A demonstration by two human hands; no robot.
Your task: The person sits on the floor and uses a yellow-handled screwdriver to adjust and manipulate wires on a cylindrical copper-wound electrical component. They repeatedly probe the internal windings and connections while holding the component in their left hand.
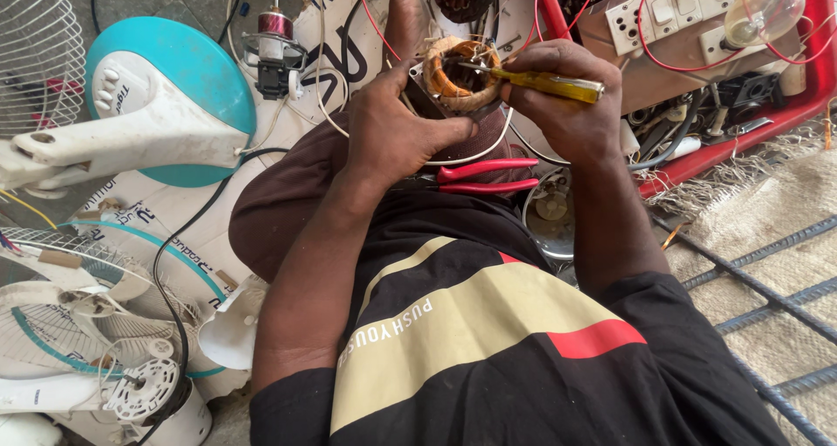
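A round motor stator (459,73) with orange-brown copper windings rests on my raised knee. My left hand (394,132) grips its left side, thumb along the lower edge. My right hand (567,102) is closed on a yellow-handled screwdriver (549,84), whose metal tip reaches into the stator's opening. White wires trail from the stator over my leg. Red-handled pliers (488,175) lie on my lap just below both hands.
A teal and white fan base (166,97) lies at the left, with wire fan guards (39,45) and fan parts around it. A red tray (811,71) holds a switch board (671,10) and a bulb (765,12). Steel bars (767,272) cross burlap at right.
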